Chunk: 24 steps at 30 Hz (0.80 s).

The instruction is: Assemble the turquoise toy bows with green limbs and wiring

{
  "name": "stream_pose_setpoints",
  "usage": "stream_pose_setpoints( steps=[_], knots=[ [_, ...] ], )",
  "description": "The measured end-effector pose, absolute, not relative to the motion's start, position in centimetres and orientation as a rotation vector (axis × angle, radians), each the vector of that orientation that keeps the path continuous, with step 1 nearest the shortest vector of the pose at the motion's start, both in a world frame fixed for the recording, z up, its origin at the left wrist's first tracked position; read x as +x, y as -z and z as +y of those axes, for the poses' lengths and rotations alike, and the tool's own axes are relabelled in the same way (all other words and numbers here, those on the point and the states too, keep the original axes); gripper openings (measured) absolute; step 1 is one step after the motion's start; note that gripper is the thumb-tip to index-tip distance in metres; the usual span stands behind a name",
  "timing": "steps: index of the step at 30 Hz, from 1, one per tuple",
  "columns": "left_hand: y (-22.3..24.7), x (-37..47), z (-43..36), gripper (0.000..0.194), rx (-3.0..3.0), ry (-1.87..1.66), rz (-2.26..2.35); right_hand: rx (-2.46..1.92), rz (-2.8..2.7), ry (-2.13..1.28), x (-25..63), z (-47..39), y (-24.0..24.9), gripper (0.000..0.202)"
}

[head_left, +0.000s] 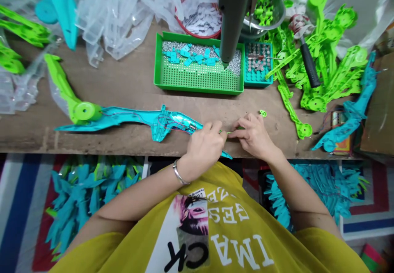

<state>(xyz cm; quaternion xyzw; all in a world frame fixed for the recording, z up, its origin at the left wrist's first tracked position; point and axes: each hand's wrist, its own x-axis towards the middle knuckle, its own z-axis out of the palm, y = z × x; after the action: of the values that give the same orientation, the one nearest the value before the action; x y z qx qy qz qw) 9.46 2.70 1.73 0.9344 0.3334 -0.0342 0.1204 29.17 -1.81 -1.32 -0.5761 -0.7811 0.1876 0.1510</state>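
A long blue plastic toy part (pixel 132 116) lies along the front of the workbench, thin wires and a small metal spring-like piece showing in its hollow. My left hand (pixel 205 146) is closed over its right end, hiding part of it. Fingers of my right hand (pixel 254 135) are pinched together just to the right. Between both sets of fingertips shows a small green plastic piece (pixel 228 133), mostly covered, so its shape is unclear. Another small green piece (pixel 262 113) rests on the bench just beyond my right hand. A green arm with a round hub (pixel 84 111) joins the blue part's left end.
A green basket (pixel 197 86) holds screws and blue tabs. Right of it stands a teal tray (pixel 258 83) of small metal parts. A dark power tool (pixel 232 23) hangs above the basket. Green parts (pixel 329 80) and a black-handled hammer (pixel 309 62) lie right; clear plastic pieces (pixel 111 19) lie left.
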Motion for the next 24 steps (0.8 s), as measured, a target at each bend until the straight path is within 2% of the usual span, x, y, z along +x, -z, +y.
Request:
stream_pose_setpoints(
  steps=[6, 10, 24],
  knots=[
    [-1.7, 7.7, 1.7, 0.021, 2.847, 0.144, 0.781, -1.646, -2.308, -0.445, 29.0, -2.1, 1.1, 0.039],
    [-1.1, 6.0, 2.4, 0.022, 2.894, 0.034, 0.647, -1.633, -2.322, -0.430, 29.0, -2.0, 1.1, 0.035],
    [-0.2, 5.3, 5.4, 0.019, 2.489, -0.057, 1.071, -1.613, -2.315, -0.417, 28.8, -1.7, 0.9, 0.034]
  ],
)
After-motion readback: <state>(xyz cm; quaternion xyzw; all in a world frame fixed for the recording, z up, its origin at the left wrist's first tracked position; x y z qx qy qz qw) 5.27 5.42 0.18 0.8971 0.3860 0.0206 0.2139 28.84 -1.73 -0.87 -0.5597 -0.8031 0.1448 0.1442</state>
